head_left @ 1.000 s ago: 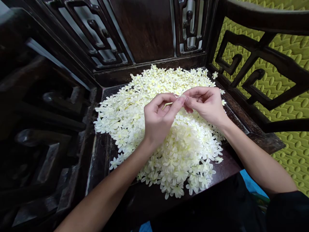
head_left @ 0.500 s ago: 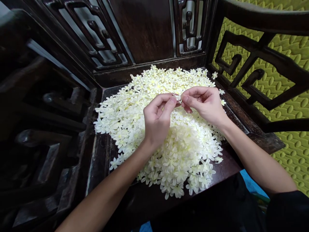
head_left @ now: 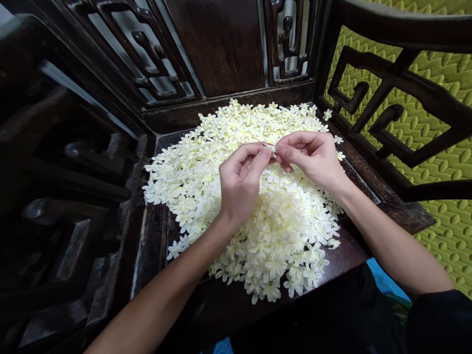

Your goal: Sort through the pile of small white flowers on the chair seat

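My left hand (head_left: 243, 174) and my right hand (head_left: 311, 157) meet above a heap of pale cream artificial flowers (head_left: 199, 172). Between their fingertips is one small white flower (head_left: 271, 149), mostly covered by the fingers. The left thumb and forefinger pinch it from one side. From the other side the right thumb and forefinger close on it, with the other right fingers curled. Just which part each hand grips is too small to make out. Below the hands the heap spreads over the dark wooden seat (head_left: 151, 246).
A carved backrest (head_left: 228, 44) rises behind the heap. Openwork wooden armrests stand at the left (head_left: 73, 206) and right (head_left: 394, 98). Beyond the right armrest lies a yellow-green quilted cover (head_left: 446, 236). A few loose flowers (head_left: 327, 114) rest near the right edge.
My right fingertips have edged slightly left, closer to the left ones, so less of the small flower shows. The heap and the seat look the same.
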Motion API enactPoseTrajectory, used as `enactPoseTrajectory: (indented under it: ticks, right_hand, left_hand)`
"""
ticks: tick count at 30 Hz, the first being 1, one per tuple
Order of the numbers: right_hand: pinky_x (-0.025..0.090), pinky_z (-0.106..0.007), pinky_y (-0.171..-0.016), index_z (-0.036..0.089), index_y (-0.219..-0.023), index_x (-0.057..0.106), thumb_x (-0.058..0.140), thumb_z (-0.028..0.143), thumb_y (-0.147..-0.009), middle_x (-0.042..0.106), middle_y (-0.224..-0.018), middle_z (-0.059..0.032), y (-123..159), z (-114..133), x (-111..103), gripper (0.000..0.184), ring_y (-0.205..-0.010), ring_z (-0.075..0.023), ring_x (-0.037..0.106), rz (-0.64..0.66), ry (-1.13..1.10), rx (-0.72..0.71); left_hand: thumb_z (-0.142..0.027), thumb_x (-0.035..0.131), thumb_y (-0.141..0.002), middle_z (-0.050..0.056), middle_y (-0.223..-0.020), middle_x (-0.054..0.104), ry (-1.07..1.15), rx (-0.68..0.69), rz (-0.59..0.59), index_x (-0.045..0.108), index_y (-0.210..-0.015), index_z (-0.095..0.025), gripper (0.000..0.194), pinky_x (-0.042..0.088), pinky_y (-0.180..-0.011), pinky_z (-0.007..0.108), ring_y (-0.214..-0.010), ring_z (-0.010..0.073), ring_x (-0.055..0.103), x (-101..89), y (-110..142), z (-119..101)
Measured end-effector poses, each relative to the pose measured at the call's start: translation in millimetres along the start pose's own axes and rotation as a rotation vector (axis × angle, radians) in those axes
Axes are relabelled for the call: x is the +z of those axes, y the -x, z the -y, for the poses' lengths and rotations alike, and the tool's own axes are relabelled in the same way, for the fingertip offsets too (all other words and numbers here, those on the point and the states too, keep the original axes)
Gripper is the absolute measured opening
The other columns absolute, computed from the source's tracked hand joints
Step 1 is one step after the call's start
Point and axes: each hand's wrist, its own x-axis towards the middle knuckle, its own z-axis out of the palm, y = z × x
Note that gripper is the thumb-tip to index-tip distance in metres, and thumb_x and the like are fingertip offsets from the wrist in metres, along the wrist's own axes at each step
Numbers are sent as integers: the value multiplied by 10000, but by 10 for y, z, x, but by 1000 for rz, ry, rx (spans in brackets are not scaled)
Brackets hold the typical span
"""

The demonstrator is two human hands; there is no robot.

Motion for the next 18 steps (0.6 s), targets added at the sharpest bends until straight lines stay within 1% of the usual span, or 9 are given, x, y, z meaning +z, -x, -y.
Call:
enactPoseTrajectory:
  ticks: [6,18]
  right_hand:
    - [520,-225,-520,128,-873,778,844,379,-807,722,-711,-23,-2,1,-8,267,-551,-84,606,12,5,6]
    - [518,-225,-514,125,-848,776,855,368,-793,720,-698,-22,0,33,17,261,-538,-80,601,1,6,5]
  left_hand:
    - [-285,696,-892,43,-892,682,-35,4,1,708,-825,-176,128,570,-872,331,-862,159,664,8,12,-20]
    - [-270,702,-883,42,-901,681,-4,1,7,712,-829,-177,107,566,-882,339,-870,163,666,-6,1,-7]
